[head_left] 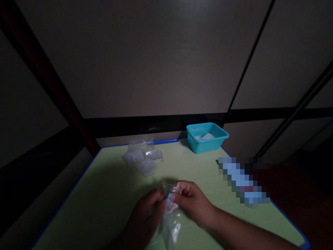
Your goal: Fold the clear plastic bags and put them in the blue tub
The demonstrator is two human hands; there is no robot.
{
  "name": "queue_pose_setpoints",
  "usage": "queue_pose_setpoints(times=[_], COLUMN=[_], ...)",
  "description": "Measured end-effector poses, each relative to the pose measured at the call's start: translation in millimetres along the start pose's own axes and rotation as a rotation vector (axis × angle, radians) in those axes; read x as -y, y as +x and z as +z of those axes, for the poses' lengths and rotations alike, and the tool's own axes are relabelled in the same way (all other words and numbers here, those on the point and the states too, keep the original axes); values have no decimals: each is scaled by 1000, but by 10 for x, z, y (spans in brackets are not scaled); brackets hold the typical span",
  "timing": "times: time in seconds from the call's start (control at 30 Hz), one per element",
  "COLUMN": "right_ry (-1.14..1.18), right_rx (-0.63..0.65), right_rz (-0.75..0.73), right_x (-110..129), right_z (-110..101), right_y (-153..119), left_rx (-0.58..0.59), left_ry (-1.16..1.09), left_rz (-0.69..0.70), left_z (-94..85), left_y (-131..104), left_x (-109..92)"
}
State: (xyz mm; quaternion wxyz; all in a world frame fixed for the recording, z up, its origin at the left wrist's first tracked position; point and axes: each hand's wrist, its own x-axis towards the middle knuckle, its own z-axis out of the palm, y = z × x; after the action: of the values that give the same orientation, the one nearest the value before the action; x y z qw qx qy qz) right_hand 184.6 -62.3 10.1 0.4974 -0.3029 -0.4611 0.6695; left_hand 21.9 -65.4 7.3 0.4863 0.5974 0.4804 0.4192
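Note:
Over the near part of the table, both hands pinch a clear plastic bag. My left hand grips its left side with thumb and fingers together. On the right side of the bag, my right hand is closed with the thumb pressed against the fingers. Between the fingertips something small, pink and light blue shows through the film; its kind cannot be made out. The lower part of the bag hangs down toward me, crumpled and shiny.
Several clear packets with greyish contents lie at the back left of the pale green table. A turquoise plastic basket holding whitish pieces stands at the back right corner. A pixelated bluish object lies along the right edge. Panels rise behind.

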Motion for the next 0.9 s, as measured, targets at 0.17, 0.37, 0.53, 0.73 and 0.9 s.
queue_pose_setpoints(times=[0.17,0.37,0.53,0.73,0.9], right_ry=[-41,-132,-277,-255,-430], right_rx=[-241,-341,-380,-82,535], right_rz=[-12,-36,-130,-264,166], right_x=[123,327,422,610,700], right_z=[-193,-405,-525,-507,-543], right_y=[84,164,179,24,-98], left_rx=[-147,-268,-223,-274,-270], left_ry=[-86,-201,-372,-591,-664], left_rz=[-55,-8,-120,-293,-307], left_z=[-48,-108,-26,0,-52], left_y=[77,145,103,171,241], left_x=[-82,-31,-6,-1,-70])
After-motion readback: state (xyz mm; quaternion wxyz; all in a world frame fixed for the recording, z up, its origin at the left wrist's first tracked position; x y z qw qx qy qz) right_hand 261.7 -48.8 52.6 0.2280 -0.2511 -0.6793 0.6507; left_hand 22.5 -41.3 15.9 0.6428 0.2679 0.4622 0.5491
